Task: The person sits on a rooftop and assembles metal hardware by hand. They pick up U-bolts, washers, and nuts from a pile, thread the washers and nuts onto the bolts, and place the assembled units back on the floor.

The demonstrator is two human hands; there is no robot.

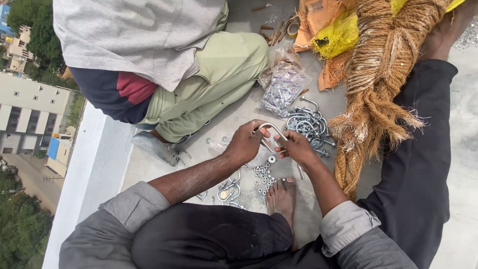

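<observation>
At far left, a co-worker (164, 60) in a grey shirt and pale green trousers squats on the concrete floor (234, 117). Near the middle, assembled U-bolts (230, 192) lie on the floor, with a scatter of small nuts and washers (263, 175) just right of them and the person's bare foot (282, 199) beside those. Above these, the left hand (245, 143) has its grip clenched around the curved end of a steel U-bolt (270, 130). The right hand (298, 148) pinches the same U-bolt at its leg, fingers closed. Further right lies a pile of loose U-bolts (308, 122), with a clear plastic bag of hardware (284, 87) beyond it. A thick coir rope (378, 69) runs down the right side.
</observation>
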